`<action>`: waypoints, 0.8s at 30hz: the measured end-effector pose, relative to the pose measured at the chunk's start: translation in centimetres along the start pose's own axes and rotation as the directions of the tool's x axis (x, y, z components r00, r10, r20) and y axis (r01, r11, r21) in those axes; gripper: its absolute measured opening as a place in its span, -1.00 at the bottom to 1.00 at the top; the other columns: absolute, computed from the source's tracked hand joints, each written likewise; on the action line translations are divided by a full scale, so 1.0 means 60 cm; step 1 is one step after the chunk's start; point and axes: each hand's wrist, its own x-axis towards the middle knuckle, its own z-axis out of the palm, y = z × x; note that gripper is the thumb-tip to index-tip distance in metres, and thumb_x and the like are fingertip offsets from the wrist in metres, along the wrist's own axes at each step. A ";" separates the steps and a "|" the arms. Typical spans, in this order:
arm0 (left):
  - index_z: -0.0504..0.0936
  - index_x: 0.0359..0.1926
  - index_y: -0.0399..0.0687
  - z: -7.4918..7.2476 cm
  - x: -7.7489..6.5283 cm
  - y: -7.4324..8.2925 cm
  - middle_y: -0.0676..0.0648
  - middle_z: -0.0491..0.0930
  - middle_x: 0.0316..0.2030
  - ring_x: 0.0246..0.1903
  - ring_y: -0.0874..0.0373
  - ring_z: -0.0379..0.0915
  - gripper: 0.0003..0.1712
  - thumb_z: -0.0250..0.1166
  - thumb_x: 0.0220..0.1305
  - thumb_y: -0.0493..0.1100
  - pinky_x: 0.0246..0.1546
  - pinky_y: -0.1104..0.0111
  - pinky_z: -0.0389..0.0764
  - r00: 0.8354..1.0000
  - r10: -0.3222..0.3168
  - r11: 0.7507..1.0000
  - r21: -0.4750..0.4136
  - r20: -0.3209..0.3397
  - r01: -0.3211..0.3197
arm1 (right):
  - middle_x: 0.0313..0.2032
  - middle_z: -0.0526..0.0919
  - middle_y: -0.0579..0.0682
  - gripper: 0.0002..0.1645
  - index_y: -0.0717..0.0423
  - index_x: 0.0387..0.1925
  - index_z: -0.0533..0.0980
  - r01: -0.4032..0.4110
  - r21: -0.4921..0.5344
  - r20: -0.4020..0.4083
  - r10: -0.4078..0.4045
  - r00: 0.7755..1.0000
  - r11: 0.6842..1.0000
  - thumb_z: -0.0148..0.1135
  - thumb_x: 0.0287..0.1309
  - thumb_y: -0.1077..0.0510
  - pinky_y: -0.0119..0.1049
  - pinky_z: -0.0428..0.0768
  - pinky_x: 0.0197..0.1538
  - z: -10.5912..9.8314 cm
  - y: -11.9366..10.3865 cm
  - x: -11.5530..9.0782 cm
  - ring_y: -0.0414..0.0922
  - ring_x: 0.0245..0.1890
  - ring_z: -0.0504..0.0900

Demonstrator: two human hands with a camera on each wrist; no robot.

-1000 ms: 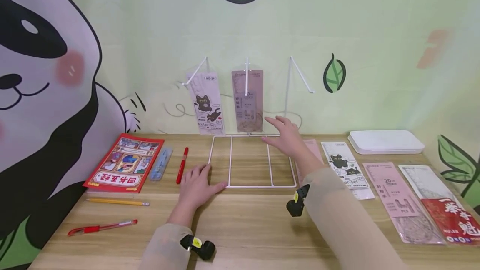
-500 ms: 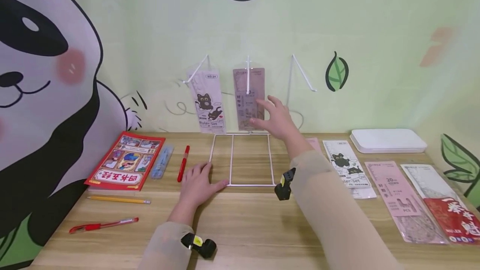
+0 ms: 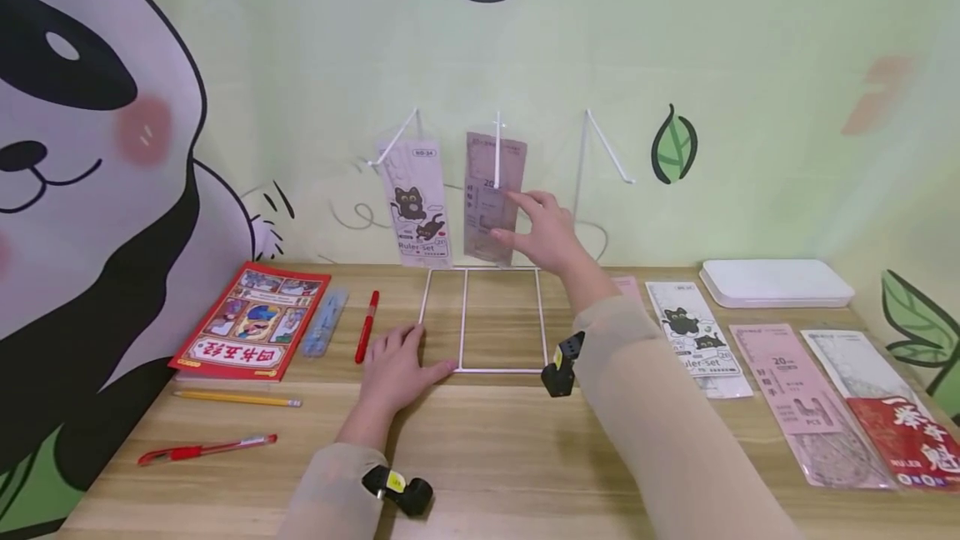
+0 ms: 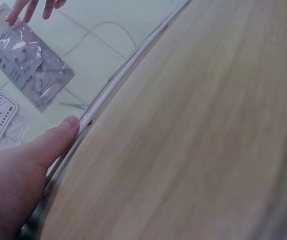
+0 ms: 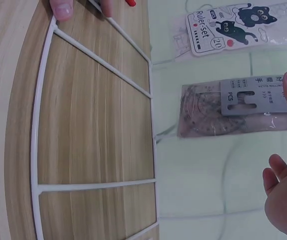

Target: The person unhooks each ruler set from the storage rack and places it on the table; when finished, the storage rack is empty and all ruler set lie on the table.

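My left hand [image 3: 393, 372] rests at the front left of the white wire rack's base [image 3: 464, 315], its thumb lying on the front bar. On the rack's middle hook [image 3: 498, 157] hangs a pink ruler-set pack [image 3: 480, 211] in clear plastic. My right hand [image 3: 553, 233] reaches to the pack's right side, with thumb and index finger against its front. In the right wrist view the other fingers [image 5: 278, 167] are bent and away from the pack. A cat-printed ruler-set pack [image 3: 411, 232] hangs on the left hook; the right hook [image 3: 611, 147] bears nothing.
More ruler packs lie at the right: a cat one [image 3: 682, 323], a pink one [image 3: 787, 382] and a red-and-white one [image 3: 900, 432]. A white case [image 3: 776, 282] stands behind. On the left lie a red book [image 3: 258, 315], a blue packet [image 3: 325, 325], pens and a pencil [image 3: 236, 399].
My right hand has moved left and up from the rack's right side to the pink pack, which is now turned slightly and tilted at its lower end. My left hand has stayed on the base.
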 end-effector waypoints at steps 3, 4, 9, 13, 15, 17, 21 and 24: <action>0.30 0.33 -0.11 0.000 -0.001 -0.001 -0.21 0.21 0.29 0.24 -0.21 0.03 0.03 0.22 -0.02 0.45 0.26 -0.08 -0.02 1.000 0.003 1.000 0.002 -0.004 -0.003 | 0.36 0.08 0.14 -0.14 -0.11 0.40 0.15 0.008 0.009 0.005 -0.008 1.000 1.000 0.22 0.13 -0.21 0.18 0.20 0.22 0.002 -0.005 0.000 0.21 0.29 0.09; 0.30 0.33 -0.11 0.000 -0.001 -0.001 -0.21 0.21 0.29 0.24 -0.21 0.03 0.03 0.22 -0.02 0.45 0.26 -0.08 -0.02 1.000 0.004 1.000 0.001 -0.005 -0.004 | 0.36 0.08 0.13 -0.14 -0.11 0.40 0.15 0.012 0.016 0.007 -0.012 1.000 1.000 0.21 0.13 -0.21 0.18 0.21 0.22 0.002 -0.007 0.000 0.20 0.29 0.09; 0.30 0.33 -0.12 -0.001 -0.001 -0.001 -0.20 0.21 0.29 0.25 -0.20 0.03 0.05 0.22 -0.03 0.46 0.26 -0.07 -0.01 1.000 0.004 1.000 -0.002 -0.008 -0.004 | 0.33 0.11 0.15 -0.18 -0.04 0.39 0.16 0.036 0.081 -0.016 -0.035 0.999 0.996 0.19 0.17 -0.18 0.10 0.25 0.22 0.002 -0.008 -0.007 0.15 0.27 0.14; 0.29 0.33 -0.12 -0.001 0.000 0.000 -0.20 0.21 0.30 0.25 -0.20 0.03 0.06 0.21 -0.03 0.47 0.26 -0.07 -0.02 1.000 0.007 1.000 -0.001 -0.006 -0.007 | 0.28 0.12 0.15 -0.21 0.01 0.38 0.17 0.034 0.202 -0.093 -0.015 0.996 0.979 0.19 0.19 -0.11 -0.03 0.37 0.16 0.004 -0.003 -0.021 0.08 0.22 0.27; 0.29 0.33 -0.12 -0.001 0.000 0.000 -0.20 0.21 0.29 0.24 -0.20 0.03 0.06 0.22 -0.03 0.47 0.26 -0.08 -0.02 1.000 0.010 1.000 0.000 -0.007 -0.010 | 0.24 0.14 0.14 -0.22 0.01 0.37 0.18 0.034 0.274 -0.149 0.007 0.989 0.961 0.21 0.19 -0.09 -0.09 0.44 0.09 0.009 -0.002 -0.027 0.04 0.16 0.33; 0.29 0.33 -0.12 -0.001 0.001 0.000 -0.20 0.21 0.30 0.24 -0.20 0.03 0.06 0.21 -0.03 0.47 0.26 -0.09 -0.02 1.000 0.009 1.000 -0.001 -0.006 -0.009 | 0.19 0.17 0.12 -0.23 0.01 0.36 0.20 0.036 0.338 -0.207 0.037 0.978 0.940 0.22 0.18 -0.07 -0.14 0.50 0.02 0.016 -0.005 -0.033 0.00 0.09 0.38; 0.28 0.34 -0.11 0.000 0.001 -0.001 -0.19 0.20 0.30 0.25 -0.20 0.02 0.07 0.21 -0.03 0.48 0.26 -0.09 -0.02 1.000 0.009 1.000 -0.003 -0.001 -0.009 | 0.08 0.20 0.08 -0.24 0.05 0.33 0.23 0.019 0.410 -0.285 0.108 0.952 0.912 0.25 0.14 -0.04 -0.23 0.54 -0.09 0.028 -0.018 -0.042 -0.08 -0.04 0.39; 0.28 0.34 -0.11 0.000 0.000 -0.002 -0.20 0.20 0.30 0.26 -0.20 0.02 0.07 0.20 -0.04 0.49 0.26 -0.09 -0.02 1.000 0.005 1.000 -0.002 0.001 -0.005 | 0.04 0.20 0.06 -0.26 0.05 0.30 0.27 0.002 0.448 -0.316 0.156 0.936 0.894 0.28 0.11 -0.03 -0.28 0.54 -0.17 0.035 -0.029 -0.046 -0.11 -0.12 0.36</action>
